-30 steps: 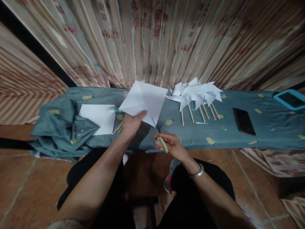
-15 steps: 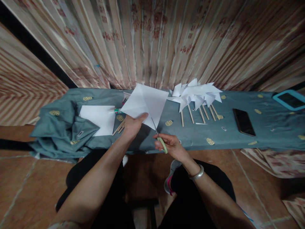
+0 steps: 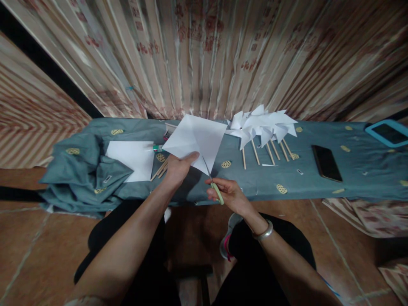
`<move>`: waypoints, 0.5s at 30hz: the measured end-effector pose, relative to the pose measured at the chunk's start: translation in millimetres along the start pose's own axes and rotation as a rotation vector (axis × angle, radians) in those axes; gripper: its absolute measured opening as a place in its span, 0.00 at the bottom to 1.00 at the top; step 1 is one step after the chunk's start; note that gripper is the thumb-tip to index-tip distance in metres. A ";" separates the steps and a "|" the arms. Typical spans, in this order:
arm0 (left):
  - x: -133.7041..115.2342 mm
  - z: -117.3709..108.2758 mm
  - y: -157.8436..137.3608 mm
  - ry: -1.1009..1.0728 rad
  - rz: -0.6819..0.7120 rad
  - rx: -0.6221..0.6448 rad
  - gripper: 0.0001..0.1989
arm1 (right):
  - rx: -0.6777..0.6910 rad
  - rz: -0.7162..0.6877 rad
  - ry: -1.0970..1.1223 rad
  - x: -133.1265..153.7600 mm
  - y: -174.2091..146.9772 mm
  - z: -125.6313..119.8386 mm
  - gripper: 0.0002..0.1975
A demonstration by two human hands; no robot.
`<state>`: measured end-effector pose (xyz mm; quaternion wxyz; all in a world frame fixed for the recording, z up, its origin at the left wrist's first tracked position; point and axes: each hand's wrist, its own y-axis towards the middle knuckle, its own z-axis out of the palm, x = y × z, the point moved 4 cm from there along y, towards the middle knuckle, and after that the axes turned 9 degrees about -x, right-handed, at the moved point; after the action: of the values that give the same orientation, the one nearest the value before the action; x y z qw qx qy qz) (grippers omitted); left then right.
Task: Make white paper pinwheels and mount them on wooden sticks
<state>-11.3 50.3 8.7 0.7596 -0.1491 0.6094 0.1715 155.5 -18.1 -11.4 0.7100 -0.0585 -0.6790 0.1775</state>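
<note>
A white square sheet of paper [image 3: 196, 132], creased along its diagonals, is held up over the cloth-covered table. My left hand [image 3: 179, 168] grips its lower left edge, thumb on top and the other fingers hidden beneath. In my right hand [image 3: 230, 194] is a pair of scissors [image 3: 217, 193] with light green handles. Their blades lie at the paper's lower corner, pointing toward its middle along a crease. Several white paper pinwheels [image 3: 263, 127] on wooden sticks lie to the right of the sheet.
On the left are a stack of white paper [image 3: 134, 161], a green-labelled tube [image 3: 157, 148] and several wooden sticks [image 3: 161, 170]. A dark phone [image 3: 327, 163] and a blue-framed device [image 3: 389, 132] lie on the right. Bunched grey-green cloth [image 3: 86, 174] covers the table's left end; a curtain [image 3: 197, 59] hangs behind.
The paper has shifted very slightly to the right and down with my left hand. My right hand and the scissors have hardly moved, and the blades remain at the paper's corner.
</note>
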 end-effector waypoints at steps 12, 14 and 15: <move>1.5 0.7 -3.3 0.016 -0.012 0.006 0.31 | -0.030 0.038 0.041 -0.6 0.8 0.5 0.25; 0.5 2.1 -5.2 0.019 -0.013 0.023 0.30 | -0.033 0.031 0.030 0.5 0.7 0.2 0.25; -0.1 2.7 -6.0 0.021 -0.011 0.031 0.30 | -0.034 0.029 0.023 1.2 0.7 0.2 0.25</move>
<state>-6.4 46.1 9.5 0.7564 -0.1425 0.6190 0.1562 155.2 -17.1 -10.5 0.7141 -0.0824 -0.6728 0.1752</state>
